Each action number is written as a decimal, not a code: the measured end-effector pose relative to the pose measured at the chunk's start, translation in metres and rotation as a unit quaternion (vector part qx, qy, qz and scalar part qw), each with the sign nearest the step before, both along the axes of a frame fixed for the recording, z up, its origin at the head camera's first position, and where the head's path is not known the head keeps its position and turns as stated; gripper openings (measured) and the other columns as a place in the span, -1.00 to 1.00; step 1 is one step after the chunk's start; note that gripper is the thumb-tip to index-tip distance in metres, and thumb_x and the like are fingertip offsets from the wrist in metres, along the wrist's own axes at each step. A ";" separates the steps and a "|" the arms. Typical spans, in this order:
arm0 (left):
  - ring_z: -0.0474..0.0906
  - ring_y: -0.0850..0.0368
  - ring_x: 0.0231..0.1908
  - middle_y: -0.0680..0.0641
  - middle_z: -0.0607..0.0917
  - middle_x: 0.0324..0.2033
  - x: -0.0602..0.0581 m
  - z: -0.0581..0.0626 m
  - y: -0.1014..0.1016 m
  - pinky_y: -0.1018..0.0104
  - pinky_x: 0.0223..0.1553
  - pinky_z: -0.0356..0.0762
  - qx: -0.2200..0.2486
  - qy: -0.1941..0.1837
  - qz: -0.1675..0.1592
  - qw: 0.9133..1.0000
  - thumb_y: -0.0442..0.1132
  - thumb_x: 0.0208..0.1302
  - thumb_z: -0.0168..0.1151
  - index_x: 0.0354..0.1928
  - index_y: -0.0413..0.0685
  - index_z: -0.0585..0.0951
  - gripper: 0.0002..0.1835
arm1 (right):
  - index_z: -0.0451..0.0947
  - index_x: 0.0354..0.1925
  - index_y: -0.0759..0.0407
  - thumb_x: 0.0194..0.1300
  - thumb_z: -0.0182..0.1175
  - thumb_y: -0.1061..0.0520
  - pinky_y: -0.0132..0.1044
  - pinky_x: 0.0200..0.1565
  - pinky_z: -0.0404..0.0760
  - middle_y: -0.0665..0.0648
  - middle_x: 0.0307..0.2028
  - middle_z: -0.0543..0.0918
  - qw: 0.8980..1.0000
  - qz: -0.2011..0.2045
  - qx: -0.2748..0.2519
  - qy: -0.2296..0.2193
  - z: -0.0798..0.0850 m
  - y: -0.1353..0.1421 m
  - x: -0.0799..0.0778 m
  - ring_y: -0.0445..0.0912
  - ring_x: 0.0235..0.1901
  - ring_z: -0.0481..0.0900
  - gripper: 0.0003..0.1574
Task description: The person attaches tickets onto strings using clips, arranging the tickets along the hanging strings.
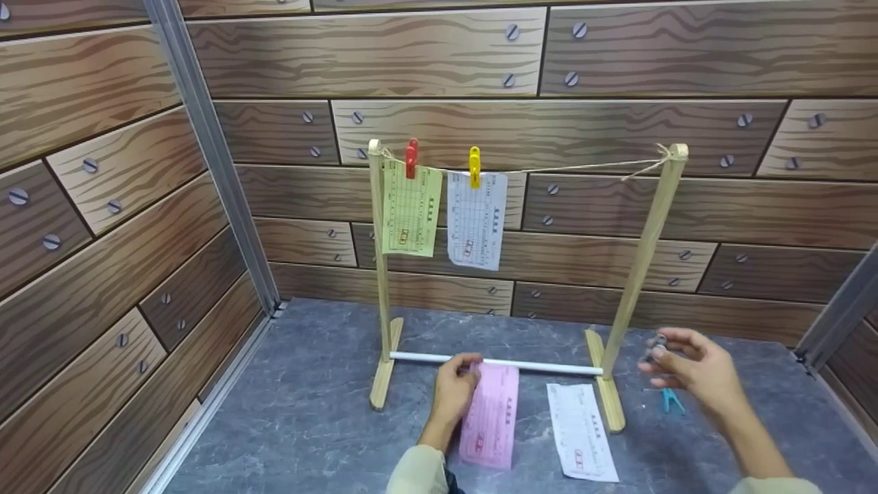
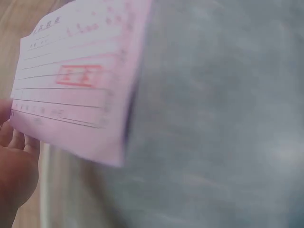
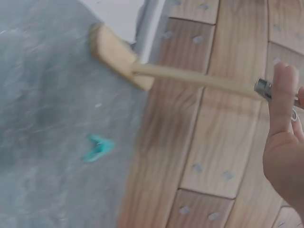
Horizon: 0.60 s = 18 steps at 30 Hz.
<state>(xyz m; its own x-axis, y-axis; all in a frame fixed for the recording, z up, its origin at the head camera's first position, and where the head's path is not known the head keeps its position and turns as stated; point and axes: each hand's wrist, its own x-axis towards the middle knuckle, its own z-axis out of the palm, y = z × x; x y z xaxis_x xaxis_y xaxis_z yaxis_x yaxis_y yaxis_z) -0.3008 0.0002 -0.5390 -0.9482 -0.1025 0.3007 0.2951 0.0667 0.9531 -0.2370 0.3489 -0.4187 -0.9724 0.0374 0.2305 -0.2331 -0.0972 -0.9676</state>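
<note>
In the head view my left hand (image 1: 454,392) pinches the top left corner of a pink printed slip (image 1: 491,418), held upright in front of the white crossbar. The left wrist view shows the slip's (image 2: 80,99) red stamp box and ruled lines. On the right, my right hand (image 1: 710,374) holds a small grey clothespin (image 1: 658,343) between thumb and fingers, beside the stand's right post; its metallic end (image 3: 262,89) shows in the right wrist view. A string (image 1: 583,167) is tied between the posts. On it, a red clothespin (image 1: 411,159) clips a green slip (image 1: 411,213) and a yellow one (image 1: 475,168) a white slip (image 1: 477,223).
Another white slip (image 1: 582,432) lies on the grey table (image 1: 309,425) by the stand's right foot (image 1: 610,408). Further right lies a teal clothespin (image 1: 672,401). Wood-patterned walls (image 1: 439,55) close in the back and sides.
</note>
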 end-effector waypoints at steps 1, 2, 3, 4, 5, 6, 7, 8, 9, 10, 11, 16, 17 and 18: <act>0.52 0.18 -0.39 -0.11 0.72 -0.26 -0.001 0.006 0.001 0.33 -0.36 0.51 -0.001 0.003 -0.003 1.000 -0.56 0.13 0.24 -0.13 -0.28 0.72 -0.73 | 0.59 -0.04 0.13 0.32 0.23 0.47 -0.16 -0.39 0.70 0.13 -0.21 0.72 1.000 0.008 0.005 0.001 0.006 -0.003 -0.001 0.03 -0.36 0.77 -0.66; 0.53 0.19 -0.39 -0.11 0.73 -0.27 -0.003 0.013 0.001 0.32 -0.35 0.52 -0.001 0.008 -0.007 1.000 -0.55 0.15 0.26 -0.11 -0.30 0.72 -0.74 | 0.61 -0.03 0.12 0.33 0.23 0.45 -0.16 -0.39 0.70 0.13 -0.21 0.72 1.000 0.014 0.010 0.002 0.011 -0.007 -0.001 0.03 -0.35 0.77 -0.66; 0.53 0.20 -0.37 -0.11 0.73 -0.26 -0.004 0.021 0.002 0.32 -0.33 0.54 0.000 0.012 -0.012 1.000 -0.53 0.16 0.27 -0.10 -0.31 0.72 -0.75 | 0.62 -0.02 0.12 0.33 0.24 0.44 -0.16 -0.40 0.70 0.14 -0.21 0.72 1.000 0.017 0.018 0.006 0.018 -0.010 -0.002 0.03 -0.34 0.77 -0.66; 0.54 0.20 -0.36 -0.11 0.74 -0.26 -0.006 0.028 0.003 0.32 -0.31 0.55 0.001 0.017 -0.017 1.000 -0.51 0.18 0.28 -0.10 -0.30 0.73 -0.76 | 0.63 -0.02 0.12 0.33 0.24 0.44 -0.16 -0.41 0.70 0.16 -0.22 0.71 0.999 0.018 0.026 0.012 0.024 -0.013 -0.003 0.04 -0.35 0.77 -0.66; 0.56 0.20 -0.35 -0.10 0.74 -0.26 -0.007 0.036 0.005 0.32 -0.29 0.56 0.004 0.023 -0.021 1.000 -0.50 0.20 0.29 -0.10 -0.30 0.73 -0.77 | 0.63 0.00 0.16 0.33 0.25 0.43 -0.17 -0.41 0.70 0.16 -0.22 0.71 0.999 0.020 0.035 0.018 0.029 -0.016 -0.005 0.04 -0.35 0.77 -0.67; 0.58 0.20 -0.31 -0.11 0.75 -0.25 -0.009 0.043 0.006 0.32 -0.25 0.57 0.006 0.032 -0.026 0.999 -0.48 0.21 0.29 -0.10 -0.31 0.73 -0.78 | 0.63 0.02 0.20 0.33 0.25 0.42 -0.17 -0.41 0.70 0.17 -0.23 0.71 0.998 0.020 0.044 0.025 0.035 -0.020 -0.006 0.03 -0.36 0.77 -0.67; 0.60 0.18 -0.29 -0.13 0.75 -0.25 -0.011 0.051 0.008 0.32 -0.22 0.58 0.011 0.041 -0.030 0.999 -0.48 0.23 0.29 -0.10 -0.32 0.73 -0.80 | 0.62 0.04 0.24 0.33 0.26 0.41 -0.16 -0.41 0.70 0.17 -0.24 0.71 0.998 0.019 0.053 0.032 0.040 -0.023 -0.008 0.03 -0.36 0.77 -0.67; 0.61 0.16 -0.27 -0.15 0.76 -0.24 -0.012 0.058 0.010 0.32 -0.20 0.59 0.017 0.053 -0.035 0.998 -0.48 0.24 0.29 -0.11 -0.34 0.73 -0.81 | 0.61 0.06 0.29 0.33 0.27 0.40 -0.15 -0.41 0.70 0.17 -0.25 0.71 0.997 0.020 0.061 0.039 0.045 -0.026 -0.009 0.03 -0.37 0.77 -0.67; 0.62 0.13 -0.25 -0.17 0.76 -0.23 -0.013 0.065 0.012 0.33 -0.19 0.58 0.021 0.065 -0.038 0.997 -0.49 0.23 0.29 -0.12 -0.36 0.72 -0.81 | 0.59 0.08 0.34 0.33 0.28 0.40 -0.15 -0.40 0.70 0.17 -0.26 0.71 0.996 0.017 0.069 0.046 0.050 -0.029 -0.011 0.03 -0.38 0.76 -0.66; 0.63 0.11 -0.23 -0.19 0.76 -0.22 -0.015 0.071 0.014 0.34 -0.18 0.58 0.025 0.078 -0.041 0.996 -0.51 0.23 0.29 -0.13 -0.38 0.72 -0.82 | 0.58 0.09 0.36 0.33 0.28 0.38 -0.14 -0.40 0.70 0.17 -0.27 0.71 0.996 0.017 0.076 0.051 0.054 -0.032 -0.012 0.03 -0.38 0.77 -0.64; 0.64 0.08 -0.21 -0.21 0.76 -0.20 -0.016 0.077 0.016 0.34 -0.17 0.59 0.027 0.089 -0.043 0.995 -0.52 0.23 0.29 -0.13 -0.41 0.71 -0.82 | 0.57 0.10 0.36 0.33 0.29 0.37 -0.15 -0.40 0.70 0.16 -0.27 0.71 0.995 0.017 0.084 0.055 0.058 -0.034 -0.014 0.03 -0.38 0.77 -0.63; 0.64 0.04 -0.19 -0.24 0.75 -0.20 -0.019 0.108 0.027 0.35 -0.16 0.59 0.028 0.113 -0.061 0.991 -0.54 0.21 0.30 -0.11 -0.44 0.70 -0.79 | 0.62 0.06 0.23 0.32 0.31 0.35 -0.14 -0.40 0.70 0.18 -0.28 0.71 0.992 0.021 0.099 0.072 0.076 -0.047 -0.018 0.04 -0.39 0.77 -0.67; 0.65 0.05 -0.18 -0.23 0.75 -0.20 -0.019 0.115 0.028 0.34 -0.13 0.59 0.027 0.115 -0.064 0.991 -0.54 0.21 0.30 -0.10 -0.42 0.70 -0.79 | 0.62 0.05 0.22 0.32 0.31 0.35 -0.15 -0.40 0.70 0.17 -0.28 0.71 0.992 0.024 0.099 0.075 0.080 -0.050 -0.019 0.03 -0.38 0.77 -0.67; 0.65 0.06 -0.19 -0.21 0.75 -0.20 -0.019 0.122 0.030 0.33 -0.13 0.59 0.023 0.118 -0.066 0.991 -0.55 0.20 0.30 -0.10 -0.41 0.71 -0.78 | 0.63 0.05 0.21 0.32 0.31 0.35 -0.15 -0.40 0.70 0.16 -0.28 0.71 0.992 0.026 0.098 0.077 0.084 -0.052 -0.020 0.03 -0.38 0.77 -0.67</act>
<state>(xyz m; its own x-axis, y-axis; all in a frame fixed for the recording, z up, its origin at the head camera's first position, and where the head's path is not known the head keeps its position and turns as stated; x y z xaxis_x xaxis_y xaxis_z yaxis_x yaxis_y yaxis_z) -0.3193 0.0297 -0.4169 -0.8584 -0.0011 0.5130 0.5128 -0.0297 0.8580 -0.2566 0.2965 -0.3347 -0.9244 -0.0726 0.3744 -0.3794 0.0740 -0.9223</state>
